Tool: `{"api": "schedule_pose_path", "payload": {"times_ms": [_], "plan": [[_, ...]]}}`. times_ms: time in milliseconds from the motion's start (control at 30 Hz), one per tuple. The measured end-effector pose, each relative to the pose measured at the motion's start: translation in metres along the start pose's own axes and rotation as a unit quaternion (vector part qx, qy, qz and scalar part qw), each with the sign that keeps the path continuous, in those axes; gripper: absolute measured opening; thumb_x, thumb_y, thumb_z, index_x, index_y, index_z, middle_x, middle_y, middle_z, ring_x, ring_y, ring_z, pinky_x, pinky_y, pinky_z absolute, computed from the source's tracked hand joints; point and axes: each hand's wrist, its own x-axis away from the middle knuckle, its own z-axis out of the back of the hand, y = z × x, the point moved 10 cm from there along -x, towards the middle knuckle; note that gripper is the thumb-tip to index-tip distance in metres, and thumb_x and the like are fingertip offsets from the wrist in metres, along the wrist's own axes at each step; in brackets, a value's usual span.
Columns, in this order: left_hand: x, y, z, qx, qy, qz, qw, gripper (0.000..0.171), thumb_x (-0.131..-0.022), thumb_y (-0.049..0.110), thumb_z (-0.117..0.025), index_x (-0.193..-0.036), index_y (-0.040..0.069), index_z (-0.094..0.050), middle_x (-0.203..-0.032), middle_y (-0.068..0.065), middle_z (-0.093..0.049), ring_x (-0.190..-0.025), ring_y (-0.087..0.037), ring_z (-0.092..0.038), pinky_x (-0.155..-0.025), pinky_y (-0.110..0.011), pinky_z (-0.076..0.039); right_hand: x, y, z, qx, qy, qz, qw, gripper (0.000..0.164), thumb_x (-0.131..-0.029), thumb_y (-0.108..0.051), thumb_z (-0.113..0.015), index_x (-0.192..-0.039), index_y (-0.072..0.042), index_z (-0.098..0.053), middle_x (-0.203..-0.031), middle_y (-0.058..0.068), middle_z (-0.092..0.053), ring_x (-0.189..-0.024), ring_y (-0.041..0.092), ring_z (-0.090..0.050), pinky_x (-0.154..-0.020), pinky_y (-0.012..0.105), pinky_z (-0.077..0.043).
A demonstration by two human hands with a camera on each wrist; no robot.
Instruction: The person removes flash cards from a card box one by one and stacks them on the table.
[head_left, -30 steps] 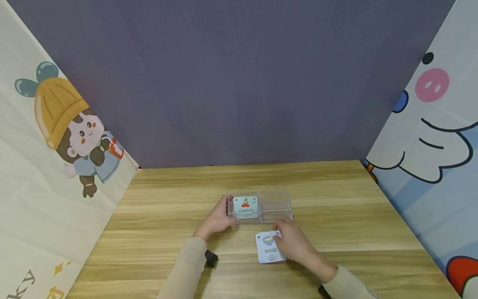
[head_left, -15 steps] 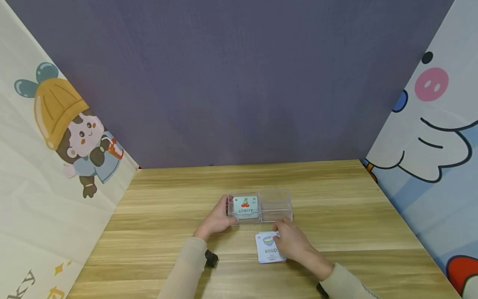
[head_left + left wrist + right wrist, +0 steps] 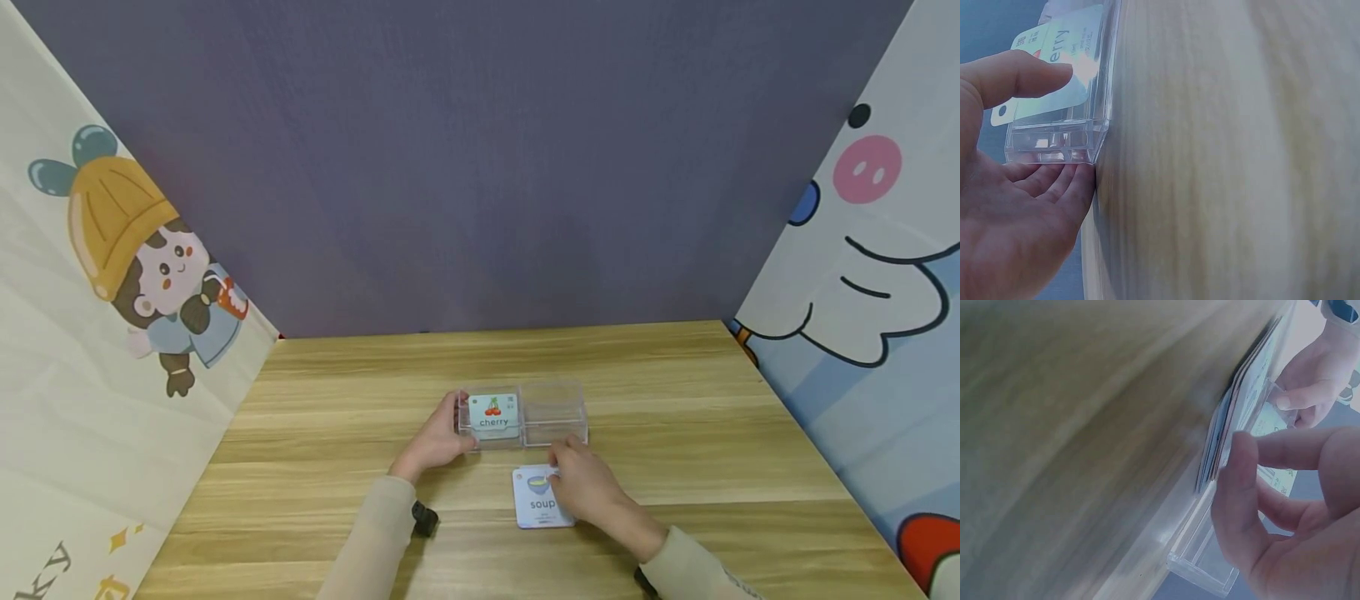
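My left hand (image 3: pixel 437 435) grips the left end of a clear plastic two-compartment box (image 3: pixel 553 435). In the left wrist view its thumb lies over the front, while the fingers (image 3: pixel 1063 184) support the end from below. A cherry card (image 3: pixel 493 412) stands in the box's left compartment; no card shows in the right one. In front of the box, a soup flashcard (image 3: pixel 534 512) tops a thin stack of cards (image 3: pixel 1216 434) on the table. My right hand (image 3: pixel 592 483) pinches at the soup card's upper right edge, with thumb and index tips close together.
The wooden table (image 3: pixel 337 375) runs back to a dark purple panel (image 3: pixel 480 167). Printed cloths hang at both sides, one with a cartoon child (image 3: pixel 168 275). A black wrist device (image 3: pixel 424 520) sits under the left sleeve.
The soup card has slid very slightly left and its corner hole now shows orange instead of grey. My left hand and the box stay still; my right hand has barely moved.
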Motion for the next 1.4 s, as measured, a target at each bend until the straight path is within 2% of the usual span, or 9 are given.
{"api": "schedule_pose_path", "payload": {"times_ms": [233,467,833,1100,1400], "plan": [[0.0,0.0,0.0,0.006,0.0,-0.001,1.0,0.079,-0.076,-0.001,-0.074,-0.145,-0.001,-0.036,-0.127,-0.015,-0.054,-0.113,-0.026,-0.056,-0.102,-0.045,-0.048,-0.002,-0.004,0.01,0.02,0.032,0.018,0.999,0.013,-0.084,-0.005,-0.074,-0.092,-0.008,-0.065,-0.091,0.005,-0.054,-0.074,0.019,-0.058,-0.06,0.038,-0.053],[0.001,-0.001,-0.001,0.016,-0.001,0.0,0.9999,0.081,-0.075,-0.002,-0.074,-0.146,-0.001,-0.035,-0.128,-0.016,-0.053,-0.112,-0.027,-0.056,-0.1,-0.045,-0.05,-0.004,-0.011,0.017,0.026,0.056,0.043,0.997,0.015,-0.082,-0.004,-0.075,-0.094,-0.007,-0.066,-0.092,0.005,-0.057,-0.076,0.019,-0.06,-0.063,0.037,-0.055],[0.0,0.0,0.0,0.011,-0.002,0.0,0.9999,0.079,-0.076,-0.001,-0.073,-0.145,-0.002,-0.035,-0.127,-0.016,-0.053,-0.112,-0.026,-0.056,-0.1,-0.043,-0.049,-0.007,-0.021,0.026,0.037,0.094,0.074,0.992,0.017,-0.082,-0.008,-0.077,-0.096,-0.006,-0.068,-0.092,0.004,-0.058,-0.072,0.015,-0.054,-0.056,0.028,-0.049],[0.0,0.0,0.0,0.013,-0.005,-0.001,0.9999,0.079,-0.077,-0.002,-0.072,-0.145,-0.002,-0.034,-0.127,-0.015,-0.053,-0.112,-0.025,-0.055,-0.098,-0.041,-0.049,-0.006,-0.03,0.036,0.058,0.14,0.115,0.982,0.014,-0.08,-0.009,-0.079,-0.089,-0.007,-0.069,-0.087,0.002,-0.06,-0.08,0.018,-0.056,-0.066,0.032,-0.053],[0.001,0.001,0.0,0.008,-0.004,0.0,1.0,0.078,-0.076,-0.002,-0.072,-0.145,-0.002,-0.035,-0.127,-0.015,-0.053,-0.113,-0.026,-0.056,-0.1,-0.043,-0.049,-0.002,-0.039,0.043,0.085,0.171,0.147,0.971,0.016,-0.08,-0.014,-0.081,-0.091,-0.007,-0.071,-0.09,0.002,-0.063,-0.084,0.02,-0.055,-0.074,0.035,-0.052]]}}
